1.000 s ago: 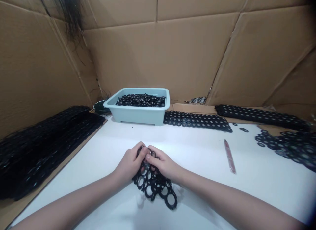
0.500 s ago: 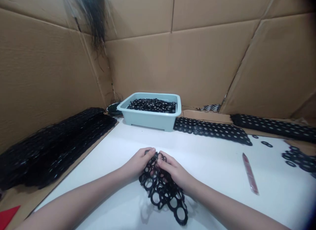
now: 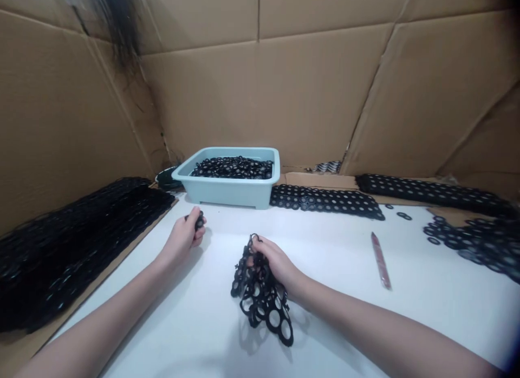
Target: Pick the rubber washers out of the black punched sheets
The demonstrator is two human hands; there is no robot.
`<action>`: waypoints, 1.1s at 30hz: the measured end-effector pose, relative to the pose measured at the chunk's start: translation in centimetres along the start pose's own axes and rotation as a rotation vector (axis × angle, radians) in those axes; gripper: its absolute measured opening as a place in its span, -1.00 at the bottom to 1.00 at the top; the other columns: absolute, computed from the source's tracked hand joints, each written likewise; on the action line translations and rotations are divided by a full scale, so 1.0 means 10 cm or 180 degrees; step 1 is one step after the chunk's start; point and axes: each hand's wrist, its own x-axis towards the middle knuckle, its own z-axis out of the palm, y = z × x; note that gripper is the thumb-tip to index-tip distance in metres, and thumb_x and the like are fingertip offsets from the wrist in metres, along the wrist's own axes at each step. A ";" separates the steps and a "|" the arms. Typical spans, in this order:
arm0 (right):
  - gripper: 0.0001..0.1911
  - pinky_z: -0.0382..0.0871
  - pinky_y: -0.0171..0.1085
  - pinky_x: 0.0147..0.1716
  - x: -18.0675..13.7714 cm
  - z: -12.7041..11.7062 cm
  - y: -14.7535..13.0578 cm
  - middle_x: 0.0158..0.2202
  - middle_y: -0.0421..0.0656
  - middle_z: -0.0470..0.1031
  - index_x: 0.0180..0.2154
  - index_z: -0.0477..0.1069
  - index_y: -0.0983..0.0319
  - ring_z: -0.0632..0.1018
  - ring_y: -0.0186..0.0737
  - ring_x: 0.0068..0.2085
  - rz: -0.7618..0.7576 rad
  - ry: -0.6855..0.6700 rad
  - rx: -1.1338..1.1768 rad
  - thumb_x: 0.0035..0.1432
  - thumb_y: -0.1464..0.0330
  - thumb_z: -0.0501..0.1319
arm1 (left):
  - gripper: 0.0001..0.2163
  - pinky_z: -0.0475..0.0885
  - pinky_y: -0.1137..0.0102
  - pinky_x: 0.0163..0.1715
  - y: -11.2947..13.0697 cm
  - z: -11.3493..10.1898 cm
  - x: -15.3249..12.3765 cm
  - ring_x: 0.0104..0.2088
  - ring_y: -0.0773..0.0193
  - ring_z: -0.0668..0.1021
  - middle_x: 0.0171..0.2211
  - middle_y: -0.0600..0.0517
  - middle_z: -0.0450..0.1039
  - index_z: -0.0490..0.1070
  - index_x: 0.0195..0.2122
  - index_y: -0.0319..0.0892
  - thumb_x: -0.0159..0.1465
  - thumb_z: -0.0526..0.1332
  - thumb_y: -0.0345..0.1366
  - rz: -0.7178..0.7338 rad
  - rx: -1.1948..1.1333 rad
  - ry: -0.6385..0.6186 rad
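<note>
My right hand [image 3: 275, 261] is closed on a bunched piece of black ring mesh [image 3: 260, 297], made of linked rings of different sizes, which hangs down over the white tabletop. Off to the left and apart from it, my left hand [image 3: 182, 234] is closed around a few small black rings [image 3: 199, 221] that show between thumb and fingers. Beyond both hands stands a light blue basin [image 3: 229, 192] that holds a heap of black rings [image 3: 233, 168].
Dark shiny strands [image 3: 77, 242] lie along the left edge. Strips of black perforated mesh [image 3: 325, 199] and a longer mesh piece [image 3: 430, 191] lie at the back right. A reddish pen-shaped item [image 3: 381, 261] and loose ring pieces [image 3: 475, 242] are at right. Cardboard walls [image 3: 260, 96] enclose the table.
My left hand has parted from the mesh and moved left with small rings in it. My right hand still holds the mesh. The view has turned slightly right.
</note>
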 end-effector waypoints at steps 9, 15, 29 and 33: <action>-0.81 0.20 -0.33 -0.42 -0.06 0.03 -0.06 -0.45 -0.23 0.36 -0.43 0.22 0.25 0.36 -0.36 -0.44 -0.0201 -0.0295 -0.0604 -0.02 0.27 0.15 | -0.70 0.13 0.46 -0.54 0.05 0.27 -0.43 -0.58 0.34 0.31 -0.64 0.14 0.24 0.19 -0.54 -0.17 0.18 -0.06 -0.07 0.0815 0.1835 -0.0629; -0.81 0.16 -0.35 -0.36 -0.07 0.03 -0.03 -0.49 -0.30 0.22 -0.44 0.14 0.22 0.29 -0.38 -0.42 -0.0609 -0.0426 -0.0899 0.02 0.27 0.13 | -0.68 0.16 0.45 -0.51 0.01 0.30 -0.46 -0.55 0.34 0.33 -0.62 0.13 0.27 0.17 -0.57 -0.18 0.21 -0.11 -0.09 0.0655 0.1756 -0.0982; -0.84 0.17 -0.33 -0.36 -0.09 0.04 -0.04 -0.48 -0.30 0.17 -0.40 0.12 0.21 0.29 -0.37 -0.41 -0.0695 -0.0456 -0.1202 0.07 0.27 0.07 | -0.66 0.19 0.46 -0.54 -0.02 0.32 -0.43 -0.57 0.35 0.33 -0.62 0.11 0.28 0.24 -0.55 -0.21 0.14 -0.03 -0.02 0.0439 0.1238 -0.1252; -0.83 0.24 -0.29 -0.37 -0.09 0.07 -0.06 -0.48 -0.29 0.27 -0.34 0.08 0.19 0.41 -0.32 -0.41 -0.0371 -0.0405 -0.0561 0.06 0.27 0.05 | -0.64 0.09 0.51 -0.69 -0.02 0.20 -0.23 -0.70 0.42 0.23 -0.71 0.14 0.18 0.26 -0.52 -0.23 0.13 -0.02 0.01 0.0006 0.0627 -0.1032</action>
